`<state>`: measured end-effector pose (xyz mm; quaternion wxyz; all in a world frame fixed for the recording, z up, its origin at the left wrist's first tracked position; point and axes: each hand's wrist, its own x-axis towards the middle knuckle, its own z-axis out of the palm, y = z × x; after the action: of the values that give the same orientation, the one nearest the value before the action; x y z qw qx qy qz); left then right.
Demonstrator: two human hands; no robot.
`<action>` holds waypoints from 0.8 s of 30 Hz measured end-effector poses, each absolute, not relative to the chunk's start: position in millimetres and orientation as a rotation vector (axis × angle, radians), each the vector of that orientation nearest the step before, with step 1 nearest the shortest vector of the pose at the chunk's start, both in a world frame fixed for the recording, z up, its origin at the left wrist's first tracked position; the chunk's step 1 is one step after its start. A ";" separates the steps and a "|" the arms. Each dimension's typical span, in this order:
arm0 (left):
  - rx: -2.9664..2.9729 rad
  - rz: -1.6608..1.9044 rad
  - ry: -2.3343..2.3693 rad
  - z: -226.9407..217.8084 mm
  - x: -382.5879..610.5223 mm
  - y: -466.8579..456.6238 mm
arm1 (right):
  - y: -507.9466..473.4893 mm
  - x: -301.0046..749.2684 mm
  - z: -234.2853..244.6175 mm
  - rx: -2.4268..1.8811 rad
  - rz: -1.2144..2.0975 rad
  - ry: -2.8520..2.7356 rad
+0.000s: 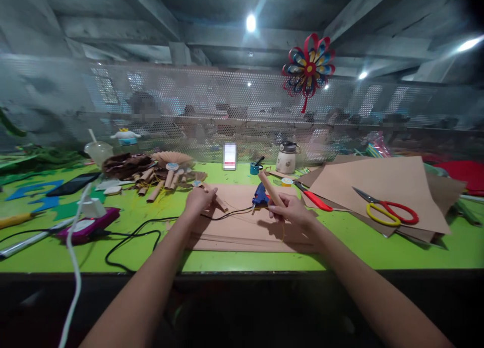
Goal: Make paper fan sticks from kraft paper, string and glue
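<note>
My right hand (293, 210) is closed around a rolled tan paper tube (270, 188) that slants up to the left. Just beside its tip lies a blue glue gun (260, 195) on a sheet of brown card (242, 227). My left hand (199, 199) rests knuckles-up on the card's left edge, fingers curled on another tan tube (217, 201). The glue gun's black cord (143, 233) runs under my left wrist and loops off to the left.
A pile of rolled tubes and pleated paper fans (155, 174) sits behind my left hand. Red-handled scissors (313, 196) and yellow-and-red scissors (385, 212) lie on brown sheets (378, 186) at right. A phone (230, 156) stands by the mesh screen. A pink holder (88, 224) sits left.
</note>
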<state>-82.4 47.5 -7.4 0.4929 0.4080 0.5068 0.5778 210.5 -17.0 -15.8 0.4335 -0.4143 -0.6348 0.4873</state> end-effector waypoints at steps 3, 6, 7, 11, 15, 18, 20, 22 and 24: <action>1.179 1.483 1.418 12.6 -77.4 31.9 | -14.1 210.0 -18.3 -1.015 1.241 -1.612; 1.387 1.558 1.493 25.3 -49.4 14.9 | -13.5 209.0 -18.6 -0.997 1.240 -1.640; 1.664 1.491 1.532 26.6 -36.5 9.6 | -13.7 208.7 -18.3 -0.997 1.235 -1.644; 2.294 0.926 1.164 16.8 12.4 -5.7 | -14.7 209.1 -18.8 -0.982 1.257 -1.602; 2.357 0.732 0.932 0.1 32.6 -5.3 | -13.6 212.3 -24.6 -0.934 1.343 -1.498; 2.374 0.719 0.884 -5.1 30.0 3.4 | -11.3 214.8 -28.6 -0.907 1.375 -1.430; 2.376 0.742 0.892 -4.5 23.9 9.4 | -9.7 216.7 -28.9 -0.898 1.397 -1.440; 2.354 0.768 0.927 -1.4 15.8 13.6 | -8.6 219.7 -27.2 -0.884 1.436 -1.477; 2.306 0.777 0.961 3.3 6.9 15.9 | -8.4 223.9 -24.7 -0.879 1.462 -1.510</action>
<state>6.9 15.9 3.3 0.2595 0.8511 0.3548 0.2869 223.9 -8.4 -24.7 0.4185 -0.3506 -0.6018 0.5829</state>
